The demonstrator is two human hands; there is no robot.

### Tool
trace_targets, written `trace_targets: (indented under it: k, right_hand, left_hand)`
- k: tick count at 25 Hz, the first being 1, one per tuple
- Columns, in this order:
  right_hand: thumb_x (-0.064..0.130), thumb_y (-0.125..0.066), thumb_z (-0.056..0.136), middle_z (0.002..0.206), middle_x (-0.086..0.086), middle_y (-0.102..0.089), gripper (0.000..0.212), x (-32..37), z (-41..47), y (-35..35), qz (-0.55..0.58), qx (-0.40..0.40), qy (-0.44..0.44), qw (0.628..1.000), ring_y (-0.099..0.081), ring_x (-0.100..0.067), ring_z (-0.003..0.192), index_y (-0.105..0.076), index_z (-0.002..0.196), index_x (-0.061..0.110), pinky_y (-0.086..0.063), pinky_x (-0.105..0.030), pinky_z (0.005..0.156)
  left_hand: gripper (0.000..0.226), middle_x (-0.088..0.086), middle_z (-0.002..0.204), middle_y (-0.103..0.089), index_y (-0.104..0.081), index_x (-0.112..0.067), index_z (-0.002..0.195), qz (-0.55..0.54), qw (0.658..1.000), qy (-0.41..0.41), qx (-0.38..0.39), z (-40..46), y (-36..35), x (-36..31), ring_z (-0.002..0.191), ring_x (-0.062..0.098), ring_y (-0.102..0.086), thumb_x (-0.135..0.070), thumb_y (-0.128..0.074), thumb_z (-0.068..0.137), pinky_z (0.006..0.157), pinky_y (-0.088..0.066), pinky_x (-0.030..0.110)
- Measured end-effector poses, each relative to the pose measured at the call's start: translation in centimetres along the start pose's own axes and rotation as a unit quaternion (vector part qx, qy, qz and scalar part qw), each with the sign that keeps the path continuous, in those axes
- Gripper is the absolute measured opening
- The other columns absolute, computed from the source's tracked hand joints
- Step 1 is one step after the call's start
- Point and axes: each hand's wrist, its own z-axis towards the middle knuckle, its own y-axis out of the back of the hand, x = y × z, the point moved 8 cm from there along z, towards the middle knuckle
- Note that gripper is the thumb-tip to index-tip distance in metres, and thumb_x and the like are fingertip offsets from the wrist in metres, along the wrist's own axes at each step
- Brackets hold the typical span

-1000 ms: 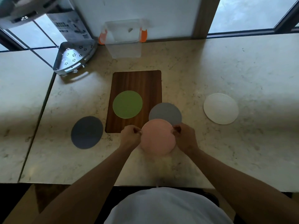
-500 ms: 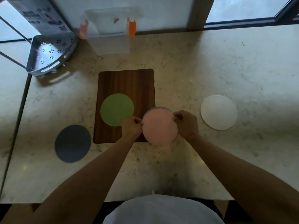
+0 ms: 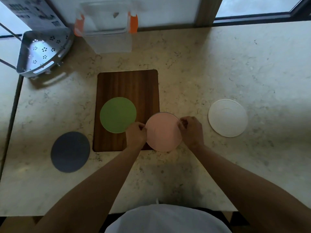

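A pink round mat (image 3: pixel 162 132) lies over a light grey mat, of which only a thin rim (image 3: pixel 164 112) shows at the top. My left hand (image 3: pixel 136 135) pinches the pink mat's left edge and my right hand (image 3: pixel 191 130) pinches its right edge. The stack overlaps the lower right corner of a dark wooden board (image 3: pixel 127 86). A green round mat (image 3: pixel 118 114) lies on the board. A dark grey mat (image 3: pixel 70 151) rests on the counter to the left, and a white mat (image 3: pixel 227 117) to the right.
At the back stands a clear plastic container (image 3: pixel 107 29) with orange clips. A perforated metal corner rack (image 3: pixel 42 52) sits at the back left, beside a gap in the marble counter (image 3: pixel 235 64). Windows run along the far wall.
Both hands carried the pink mat away from me and set it over the light grey mat, which is now almost fully covered. The camera view shifted too.
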Motion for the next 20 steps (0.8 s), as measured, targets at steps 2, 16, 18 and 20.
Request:
trace_targets:
  k: [2,16,18,20]
  right_hand:
    - [0.032,-0.061,0.090,0.102,-0.008,-0.062,0.023,-0.2,-0.8,0.0,-0.033,-0.007,-0.010,0.999,-0.059,-0.021,0.084,-0.067,0.104,0.014,-0.050,-0.031,0.075]
    - [0.017,-0.063,0.087,0.102,-0.004,-0.070,0.015,-0.7,-1.6,0.1,0.059,-0.012,-0.119,0.991,-0.061,-0.015,0.087,-0.066,0.101,0.013,-0.046,-0.027,0.077]
    - [0.016,-0.065,0.086,0.101,-0.003,-0.072,0.015,-1.1,-1.5,1.0,0.085,-0.018,-0.118,0.989,-0.060,-0.011,0.084,-0.068,0.101,0.014,-0.042,-0.022,0.074]
    - [0.015,-0.066,0.086,0.101,-0.003,-0.073,0.015,-1.6,-1.1,2.4,0.096,-0.034,-0.114,0.988,-0.059,-0.010,0.083,-0.069,0.101,0.014,-0.041,-0.021,0.075]
  left_hand:
    - [0.018,0.012,0.099,-0.069,-0.069,-0.004,0.099,0.014,1.000,-0.007,-0.011,-0.4,-0.2,-0.2,0.085,0.022,-0.058,-0.013,-0.062,0.085,0.074,-0.039,0.028]
    - [0.015,0.009,0.099,-0.068,-0.065,-0.010,0.093,-0.054,0.994,0.092,-0.025,-0.7,-0.1,-0.1,0.093,0.027,-0.061,-0.009,-0.065,0.079,0.080,-0.048,0.034]
    - [0.017,0.007,0.099,-0.067,-0.065,-0.011,0.096,-0.064,0.993,0.100,-0.008,-0.6,-0.1,-0.7,0.093,0.026,-0.062,-0.009,-0.064,0.079,0.081,-0.051,0.036]
    - [0.021,0.007,0.098,-0.068,-0.066,-0.010,0.100,-0.063,0.996,0.069,0.011,-0.2,-0.6,-2.6,0.094,0.025,-0.063,-0.008,-0.063,0.079,0.080,-0.050,0.034]
